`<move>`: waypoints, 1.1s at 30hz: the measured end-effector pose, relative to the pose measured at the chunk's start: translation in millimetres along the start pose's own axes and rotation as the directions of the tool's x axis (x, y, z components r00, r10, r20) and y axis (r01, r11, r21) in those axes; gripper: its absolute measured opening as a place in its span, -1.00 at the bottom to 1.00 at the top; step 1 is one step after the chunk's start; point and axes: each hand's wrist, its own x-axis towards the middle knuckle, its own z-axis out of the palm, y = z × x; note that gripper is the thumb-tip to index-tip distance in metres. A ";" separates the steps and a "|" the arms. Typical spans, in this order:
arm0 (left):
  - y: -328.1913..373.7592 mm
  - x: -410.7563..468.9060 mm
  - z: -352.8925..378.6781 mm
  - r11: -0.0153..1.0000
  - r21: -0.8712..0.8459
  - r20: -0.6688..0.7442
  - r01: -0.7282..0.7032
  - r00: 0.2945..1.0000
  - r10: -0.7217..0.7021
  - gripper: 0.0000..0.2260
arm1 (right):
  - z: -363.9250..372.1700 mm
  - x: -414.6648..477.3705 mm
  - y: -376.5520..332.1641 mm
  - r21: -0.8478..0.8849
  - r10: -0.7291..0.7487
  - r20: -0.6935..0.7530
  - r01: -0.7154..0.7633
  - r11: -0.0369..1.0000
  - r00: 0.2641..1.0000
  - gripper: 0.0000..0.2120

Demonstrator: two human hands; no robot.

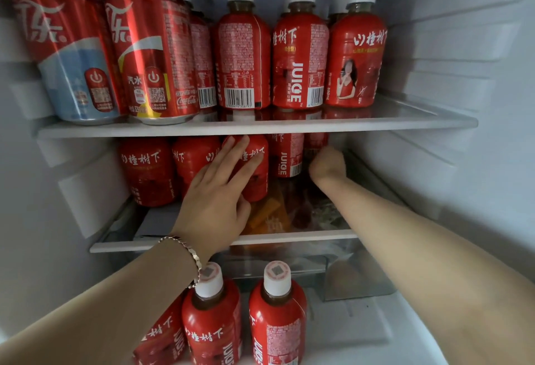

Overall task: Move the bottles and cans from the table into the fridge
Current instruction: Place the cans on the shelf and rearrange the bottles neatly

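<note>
The fridge (pixel 434 46) holds red drinks. Its top shelf (pixel 260 128) holds two cola cans (pixel 150 51) at the left and juice bottles (pixel 301 57) beside them. The middle shelf (pixel 289 238) holds a bottle row (pixel 147 173). The left hand (pixel 214 199) lies flat on one bottle (pixel 257 185) there, fingers straight. The right hand (pixel 328 164) is far back, fingers hidden, so I cannot tell its grip.

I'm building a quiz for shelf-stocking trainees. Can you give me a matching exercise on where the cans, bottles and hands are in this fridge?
1 blue-based cola can
2 left hand
3 right hand
4 printed-cap juice bottles

A lowest level, front
B top shelf, far left
C fingers flat on a middle-shelf juice bottle
D deep at the middle shelf, right side

Pairs: 1-B, 2-C, 3-D, 4-A
</note>
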 end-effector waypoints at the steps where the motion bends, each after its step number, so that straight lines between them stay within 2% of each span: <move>1: -0.4 0.6 -0.2 1.000 0.000 -0.006 -0.003 1.000 0.003 -0.38 | 4.0 1.4 -0.6 0.004 0.004 -0.013 -0.004 1.000 1.000 -0.80; 5: -2.0 -0.1 2.3 1.000 0.007 -0.019 -0.015 1.000 0.015 -0.37 | 10.6 5.6 1.7 -0.052 0.002 -0.017 -0.003 0.999 1.000 -0.80; 9: -1.5 -0.2 1.5 1.000 0.008 -0.036 -0.013 0.999 0.013 -0.37 | -0.6 2.7 1.9 -0.221 -0.014 0.185 0.056 0.974 0.983 -0.79; 11: -0.3 0.3 0.8 1.000 0.000 -0.040 -0.017 0.999 0.017 -0.37 | -14.9 -7.9 -6.6 -0.218 -0.045 0.269 0.106 0.970 0.962 -0.81; 12: 0.8 -1.3 -0.8 1.000 -0.005 -0.036 -0.013 0.999 0.013 -0.38 | -21.1 -18.7 -12.7 -0.156 -0.084 0.275 0.130 0.979 0.958 -0.83; 15: 3.8 -3.4 -4.3 1.000 -0.011 -0.017 -0.009 1.000 0.009 -0.43 | -34.5 -64.1 -32.6 0.192 -0.145 0.158 0.113 0.975 0.977 -0.85; 18: 11.1 -4.5 -13.3 1.000 0.003 0.025 0.014 1.000 -0.014 -0.46 | -46.7 -115.3 -42.4 0.464 -0.190 -0.031 0.182 0.867 0.981 -0.87; 20: 20.1 -13.3 -23.7 0.997 -0.029 -0.031 0.071 0.997 -0.072 -0.52 | -54.3 -151.9 -36.7 0.587 -0.175 -0.196 0.259 0.767 0.965 -0.87; 22: 32.5 -33.4 -32.5 0.991 -0.086 -0.135 0.101 0.984 -0.112 -0.69 | -53.1 -185.6 -21.9 0.575 -0.178 -0.302 0.328 0.750 0.936 -0.91; 23: 37.5 -45.9 -34.9 0.990 -0.082 -0.148 0.113 0.981 -0.124 -0.77 | -48.8 -198.8 -13.2 0.530 -0.203 -0.283 0.329 0.782 0.937 -0.88; 24: 41.0 -59.6 -35.9 0.989 -0.056 -0.122 0.140 0.982 -0.146 -0.81 | -42.4 -209.5 -4.3 0.479 -0.225 -0.202 0.296 0.826 0.953 -0.81; 26: 45.8 -83.1 -32.1 0.972 -0.007 -0.028 0.237 0.971 -0.237 -0.77 | -28.6 -222.7 10.9 0.352 -0.215 0.083 0.173 0.920 0.973 -0.65; 28: 46.7 -96.4 -26.6 0.953 -0.010 0.018 0.303 0.953 -0.303 -0.74 | -17.0 -229.6 21.3 0.171 -0.176 0.317 0.126 0.977 0.932 -0.48; 30: 45.2 -101.2 -22.8 0.925 -0.068 0.031 0.373 0.928 -0.372 -0.73 | -8.6 -232.9 30.1 0.100 -0.154 0.412 0.124 0.987 0.898 -0.37; 33: 36.9 -99.9 -18.2 0.868 -0.069 0.138 0.491 0.867 -0.479 -0.71 | -2.9 -234.1 41.2 0.163 -0.155 0.414 0.095 0.982 0.897 -0.30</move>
